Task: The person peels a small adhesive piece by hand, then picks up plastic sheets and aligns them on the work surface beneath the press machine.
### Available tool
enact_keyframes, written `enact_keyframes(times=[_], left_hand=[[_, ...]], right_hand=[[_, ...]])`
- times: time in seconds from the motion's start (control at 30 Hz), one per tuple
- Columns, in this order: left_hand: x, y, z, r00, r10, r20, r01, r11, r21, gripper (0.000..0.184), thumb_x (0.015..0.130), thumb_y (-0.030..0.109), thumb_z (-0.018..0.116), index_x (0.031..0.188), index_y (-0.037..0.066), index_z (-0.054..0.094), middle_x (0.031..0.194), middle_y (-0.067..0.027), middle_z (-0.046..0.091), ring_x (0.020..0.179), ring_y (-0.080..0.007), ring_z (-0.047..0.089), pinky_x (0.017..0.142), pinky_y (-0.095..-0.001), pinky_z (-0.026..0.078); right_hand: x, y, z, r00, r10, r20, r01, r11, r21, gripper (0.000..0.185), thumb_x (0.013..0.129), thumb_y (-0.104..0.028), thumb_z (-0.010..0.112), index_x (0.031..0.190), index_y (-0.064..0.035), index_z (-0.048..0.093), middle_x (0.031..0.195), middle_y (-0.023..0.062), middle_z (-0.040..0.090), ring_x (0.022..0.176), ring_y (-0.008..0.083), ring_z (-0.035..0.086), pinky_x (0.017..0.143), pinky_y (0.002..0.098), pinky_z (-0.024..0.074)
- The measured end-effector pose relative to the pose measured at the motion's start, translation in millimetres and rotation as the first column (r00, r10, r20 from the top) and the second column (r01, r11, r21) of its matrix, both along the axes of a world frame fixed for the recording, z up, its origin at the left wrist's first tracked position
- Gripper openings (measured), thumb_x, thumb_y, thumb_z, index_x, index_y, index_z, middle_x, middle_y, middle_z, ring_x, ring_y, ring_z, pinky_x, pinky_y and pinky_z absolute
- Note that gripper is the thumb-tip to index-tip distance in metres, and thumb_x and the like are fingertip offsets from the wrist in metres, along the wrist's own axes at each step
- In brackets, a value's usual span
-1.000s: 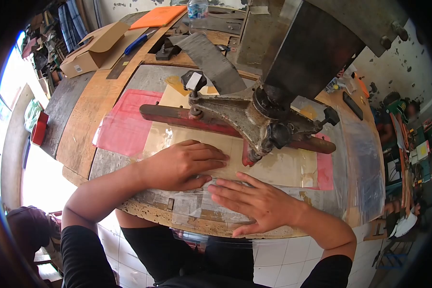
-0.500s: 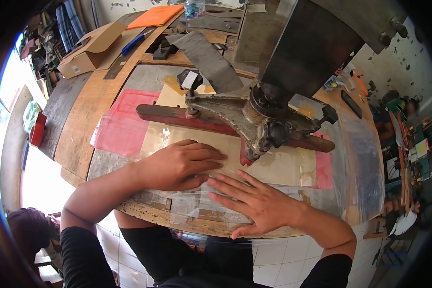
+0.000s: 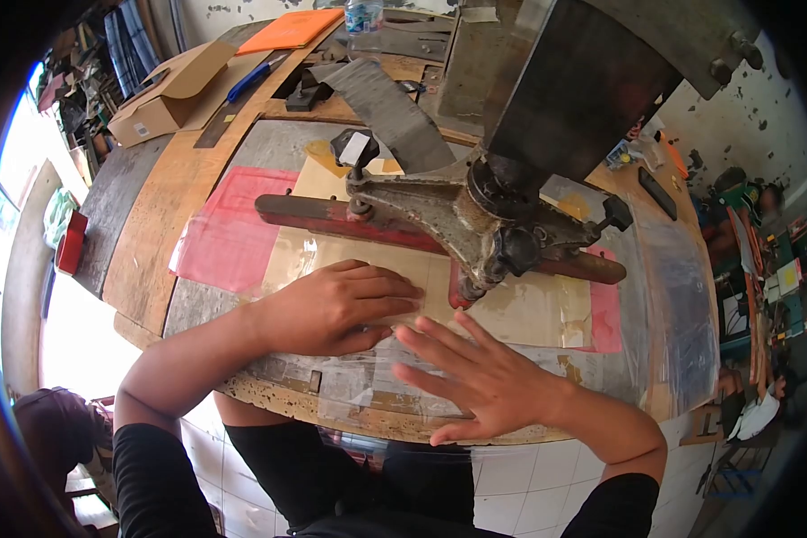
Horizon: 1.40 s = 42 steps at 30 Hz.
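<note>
My left hand [image 3: 345,307] rests palm down on a cream-coloured sheet [image 3: 511,318], its fingers stretched out toward the right. Whether anything lies beneath its palm is hidden. Close by, my right hand [image 3: 475,377] is held with fingers spread over the front edge of the sheet and the clear plastic, holding nothing. Just beyond both hands stands a heavy metal press arm [image 3: 421,202] with black knobs, fixed to a long red-sided bar [image 3: 305,213] lying across the sheet. Pink film [image 3: 233,229] shows under the sheet's left end.
An open cardboard box [image 3: 166,99], a blue cutter knife [image 3: 249,81] and an orange folder [image 3: 291,30] lie at the back left. A water bottle [image 3: 364,16] stands behind. Clear plastic sheets [image 3: 681,314] hang over the right edge. Other people are at the far right.
My right hand has lifted slightly and its fingers have spread wider. My left hand stays in nearly the same place.
</note>
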<state>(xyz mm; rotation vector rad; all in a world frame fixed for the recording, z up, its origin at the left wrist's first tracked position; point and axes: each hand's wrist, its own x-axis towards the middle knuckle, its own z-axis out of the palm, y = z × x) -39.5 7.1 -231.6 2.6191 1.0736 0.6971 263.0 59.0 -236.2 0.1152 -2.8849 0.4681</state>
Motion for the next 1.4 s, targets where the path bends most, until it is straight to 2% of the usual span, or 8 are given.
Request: enact_keyframes(times=[0.07,0.4,0.57,0.9,0.97,1.1,1.3,1.4], left_hand=[[-0.2,0.7,-1.2,1.000,-0.001,-0.011,0.001,1.000,0.011,0.044,0.088,0.012,0.078,0.131,0.003,0.073,0.142,-0.0107,0.070,0.129,-0.0306,0.067,0.107,-0.0437,0.054],[0.8,-2.5,2.3,0.999,0.051,-0.004,-0.051,0.998,-0.022,0.060,0.088,0.013,0.079,0.146,0.004,0.065,0.132,-0.0148,0.072,0.124,-0.0336,0.069,0.107,-0.0462,0.054],[-0.2,-2.0,-0.7,0.999,0.035,-0.001,-0.035,0.999,-0.011,0.062,0.088,0.014,0.079,0.148,0.004,0.063,0.130,-0.0156,0.072,0.122,-0.0339,0.069,0.106,-0.0462,0.054],[-1.2,-0.7,-1.4,1.000,0.008,-0.001,-0.008,1.000,-0.002,0.059,0.091,0.016,0.079,0.146,0.004,0.064,0.137,-0.0140,0.071,0.123,-0.0324,0.069,0.107,-0.0453,0.054],[-0.7,-1.0,-0.5,1.000,0.013,-0.016,-0.013,1.000,0.001,0.058,0.091,0.016,0.078,0.146,0.004,0.064,0.137,-0.0142,0.071,0.124,-0.0323,0.069,0.107,-0.0453,0.054],[-1.5,-0.8,-0.2,1.000,0.012,-0.018,-0.012,1.000,-0.001,0.057,0.092,0.016,0.078,0.146,0.003,0.064,0.137,-0.0144,0.071,0.123,-0.0326,0.069,0.107,-0.0452,0.054],[1.3,-2.5,1.6,0.998,0.053,-0.015,-0.054,0.997,-0.058,0.072,0.087,0.015,0.077,0.154,0.004,0.055,0.129,-0.0174,0.072,0.125,-0.0349,0.068,0.109,-0.0466,0.053],[0.6,-3.7,1.8,0.997,0.070,0.016,-0.069,0.995,-0.077,0.071,0.086,0.016,0.082,0.152,0.005,0.057,0.143,-0.0138,0.068,0.125,-0.0353,0.068,0.107,-0.0475,0.054]], right_hand=[[-3.7,-0.6,4.4,0.971,-0.025,0.237,0.032,0.999,-0.024,0.093,0.101,-0.070,0.057,0.173,-0.0174,0.030,0.179,0.0191,0.021,0.164,0.0362,0.027,0.133,0.0604,0.0170],[-2.7,5.2,2.9,0.991,0.005,0.133,0.016,0.987,-0.157,0.091,0.100,-0.069,0.059,0.170,-0.0156,0.036,0.179,0.0183,0.024,0.163,0.0367,0.029,0.130,0.0604,0.0272],[-3.9,4.2,3.9,0.973,-0.017,0.231,0.031,0.998,-0.056,0.092,0.104,-0.073,0.047,0.173,-0.0154,0.028,0.180,0.0160,0.022,0.165,0.0328,0.024,0.134,0.0564,0.0178],[-2.7,4.8,3.7,0.988,0.004,0.152,0.002,0.999,-0.040,0.098,0.099,-0.078,0.051,0.171,-0.0134,0.035,0.178,0.0151,0.029,0.164,0.0326,0.029,0.131,0.0589,0.0222],[-2.7,6.2,1.4,0.974,-0.008,0.228,0.019,0.999,-0.043,0.099,0.102,-0.078,0.042,0.172,-0.0108,0.028,0.179,0.0141,0.024,0.166,0.0306,0.023,0.135,0.0559,0.0157],[-1.9,3.9,7.1,0.992,-0.012,0.123,0.001,0.995,0.096,0.099,0.103,-0.077,0.043,0.172,-0.0080,0.027,0.179,0.0145,0.023,0.166,0.0306,0.022,0.135,0.0556,0.0160],[-2.5,4.7,2.2,0.979,-0.037,0.202,0.054,0.996,-0.078,0.099,0.101,-0.074,0.052,0.170,-0.0057,0.032,0.179,0.0173,0.025,0.165,0.0341,0.025,0.132,0.0583,0.0206],[-3.1,5.9,1.2,0.982,-0.003,0.190,0.022,0.995,-0.093,0.098,0.102,-0.072,0.053,0.170,-0.0052,0.031,0.179,0.0181,0.024,0.165,0.0348,0.026,0.132,0.0579,0.0219]])
